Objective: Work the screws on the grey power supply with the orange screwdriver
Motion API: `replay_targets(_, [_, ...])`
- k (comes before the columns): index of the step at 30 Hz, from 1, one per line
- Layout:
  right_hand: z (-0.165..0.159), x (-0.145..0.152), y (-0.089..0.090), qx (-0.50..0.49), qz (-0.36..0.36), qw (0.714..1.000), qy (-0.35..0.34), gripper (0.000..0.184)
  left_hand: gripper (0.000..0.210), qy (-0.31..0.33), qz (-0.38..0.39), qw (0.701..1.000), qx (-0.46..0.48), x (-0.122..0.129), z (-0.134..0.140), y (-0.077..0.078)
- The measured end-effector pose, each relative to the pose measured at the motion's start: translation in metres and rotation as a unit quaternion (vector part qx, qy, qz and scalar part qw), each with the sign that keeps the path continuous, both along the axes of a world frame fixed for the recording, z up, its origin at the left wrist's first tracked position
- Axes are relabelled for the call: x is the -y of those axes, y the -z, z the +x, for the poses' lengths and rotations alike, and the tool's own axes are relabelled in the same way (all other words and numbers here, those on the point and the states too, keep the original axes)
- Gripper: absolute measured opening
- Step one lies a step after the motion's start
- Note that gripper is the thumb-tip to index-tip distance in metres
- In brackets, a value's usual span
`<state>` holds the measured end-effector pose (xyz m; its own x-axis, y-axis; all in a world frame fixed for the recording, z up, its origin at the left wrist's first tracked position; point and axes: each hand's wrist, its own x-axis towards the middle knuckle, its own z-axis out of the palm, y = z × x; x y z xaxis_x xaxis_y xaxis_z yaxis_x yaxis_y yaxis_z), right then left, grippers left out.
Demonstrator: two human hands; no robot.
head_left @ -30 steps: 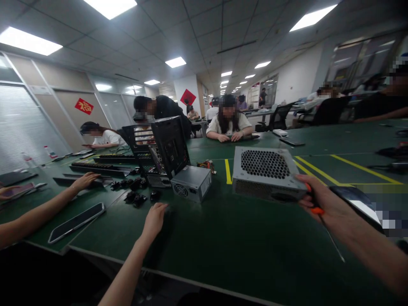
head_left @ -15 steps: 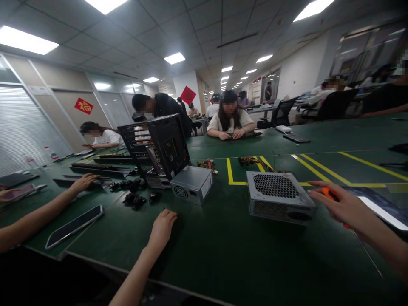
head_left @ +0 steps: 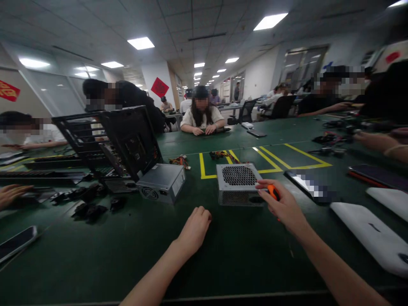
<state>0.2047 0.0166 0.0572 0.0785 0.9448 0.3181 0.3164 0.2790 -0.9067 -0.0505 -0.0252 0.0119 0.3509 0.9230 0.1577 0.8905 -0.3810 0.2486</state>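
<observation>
You look out through a single camera worn on your head, above the near side of the green table (head_left: 242, 255), facing forward and slightly down across it. Your left hand (head_left: 195, 225) and right hand (head_left: 285, 209) are close to the lens, in the near middle, with your forearms entering from the near edge. The wide view spans the table from left to right, reaching past a person (head_left: 202, 117) on its far side to the far room and up to the ceiling (head_left: 178, 21).

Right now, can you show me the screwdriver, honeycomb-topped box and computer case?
Screwdriver (head_left: 273, 192): head view, on its orange handle.
Honeycomb-topped box (head_left: 240, 179): head view, on its top grille.
Computer case (head_left: 123, 131): head view, on its black panel.
</observation>
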Motion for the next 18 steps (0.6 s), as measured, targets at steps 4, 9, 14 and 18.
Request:
replay_targets(4, [0.004,0.016,0.009,0.023,-0.038,0.998,-0.043,0.030,0.019,0.075,0.062,0.991,-0.096,-0.019,0.060,0.000])
replay_targets(9, [0.011,0.020,0.016,0.020,-0.031,0.999,0.006,0.030,0.022,0.113,0.121,0.971,-0.172,-0.034,0.091,0.002])
replay_targets(14, [0.020,-0.006,0.013,-0.034,-0.103,0.993,0.041,0.042,0.021,0.138,0.149,0.961,-0.188,-0.037,0.090,0.004])
replay_targets(18, [0.019,-0.032,0.014,-0.012,-0.108,0.992,0.056,0.043,0.020,0.138,0.161,0.957,-0.199,-0.040,0.088,0.001])
